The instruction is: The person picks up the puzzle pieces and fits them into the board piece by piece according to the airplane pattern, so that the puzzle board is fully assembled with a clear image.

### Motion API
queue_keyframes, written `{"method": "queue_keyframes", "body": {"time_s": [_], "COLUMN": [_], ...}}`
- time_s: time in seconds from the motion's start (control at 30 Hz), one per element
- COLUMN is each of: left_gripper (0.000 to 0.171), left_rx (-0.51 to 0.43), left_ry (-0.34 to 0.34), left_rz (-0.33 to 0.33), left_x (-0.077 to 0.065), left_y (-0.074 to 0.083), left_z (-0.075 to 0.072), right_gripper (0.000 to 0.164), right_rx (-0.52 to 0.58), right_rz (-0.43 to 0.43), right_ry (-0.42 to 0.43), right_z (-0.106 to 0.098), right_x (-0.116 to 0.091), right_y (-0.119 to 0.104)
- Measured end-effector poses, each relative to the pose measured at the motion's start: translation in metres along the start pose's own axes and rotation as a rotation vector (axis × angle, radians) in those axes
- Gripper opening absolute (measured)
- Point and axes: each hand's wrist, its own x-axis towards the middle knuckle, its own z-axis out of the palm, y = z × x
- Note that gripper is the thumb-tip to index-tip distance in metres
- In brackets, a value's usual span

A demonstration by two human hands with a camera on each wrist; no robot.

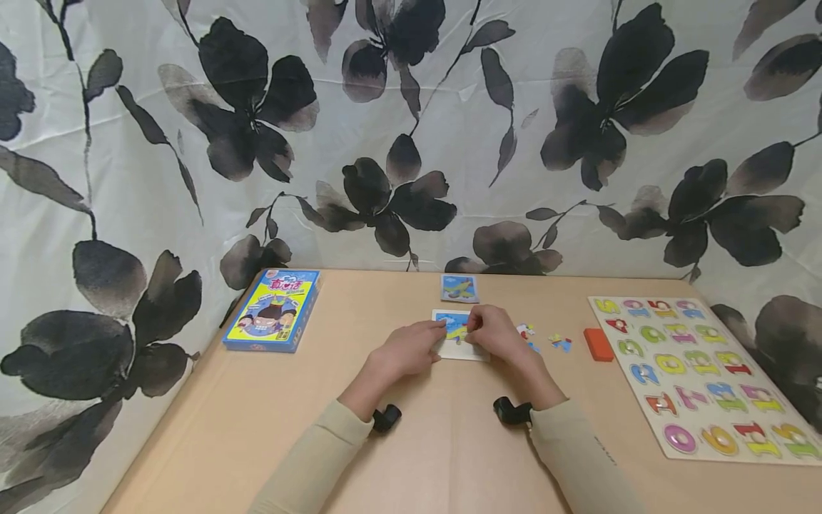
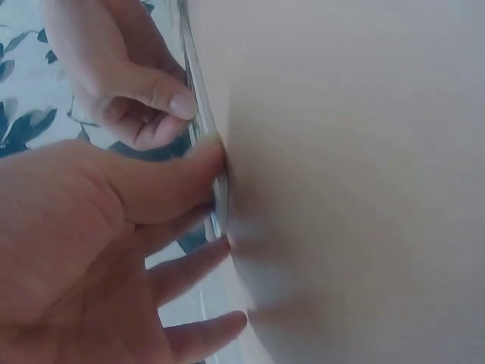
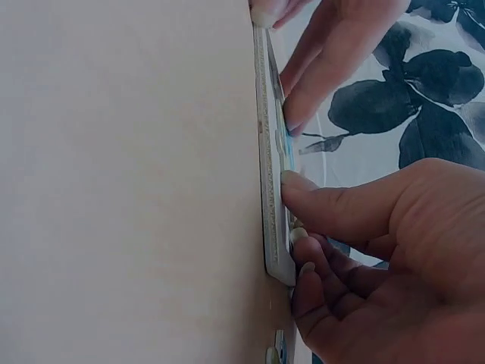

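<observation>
A white-bordered rectangular picture board (image 1: 457,333) lies on the beige table (image 1: 443,457), partly covered by the straight-fingered left hand (image 1: 409,348) and curled right hand (image 1: 499,334), whose grip contents cannot be determined. Only the head view shows the red rectangular block (image 1: 599,345).

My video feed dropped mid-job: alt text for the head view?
A person's left hand and right hand touch a small picture puzzle on a table, loose pieces to its right. Behind lies a picture card; a box sits at left, a red block and shapes board at right.
</observation>
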Motion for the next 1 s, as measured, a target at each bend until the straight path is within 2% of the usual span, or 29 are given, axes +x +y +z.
{"method": "queue_keyframes", "body": {"time_s": [0.13, 0.3, 0.4, 0.53, 0.63, 0.8, 0.9, 1.0], "left_gripper": [0.055, 0.054, 0.055, 0.055, 0.055, 0.055, 0.055, 0.055], "left_rx": [0.031, 0.025, 0.024, 0.032, 0.029, 0.026, 0.027, 0.028], "left_ry": [-0.007, -0.011, -0.013, -0.014, -0.010, -0.009, -0.010, -0.010], "left_rz": [-0.011, -0.020, -0.022, -0.031, -0.034, -0.024, -0.021, -0.022], "left_x": [-0.003, -0.005, -0.005, -0.005, -0.005, -0.005, -0.005, -0.006], "left_y": [0.003, 0.004, 0.005, 0.006, 0.006, 0.007, 0.008, 0.007], "left_z": [0.001, 0.003, 0.003, 0.001, 0.000, 0.000, 0.000, 0.001], "right_gripper": [0.015, 0.009, 0.006, 0.012, 0.015, 0.024, 0.030, 0.034], "right_rx": [0.003, 0.006, -0.002, -0.011, -0.047, -0.178, -0.237, -0.255], "right_rz": [-0.033, -0.079, -0.108, -0.115, -0.069, 0.028, 0.047, 0.062], "right_ry": [0.009, -0.010, -0.027, -0.032, -0.006, 0.080, 0.110, 0.101], "right_z": [0.001, -0.002, -0.009, -0.023, -0.040, -0.070, -0.084, -0.090], "right_x": [0.000, -0.003, -0.010, -0.024, -0.036, -0.057, -0.067, -0.072], "right_y": [0.003, 0.008, 0.010, 0.016, 0.026, 0.055, 0.068, 0.074]}}
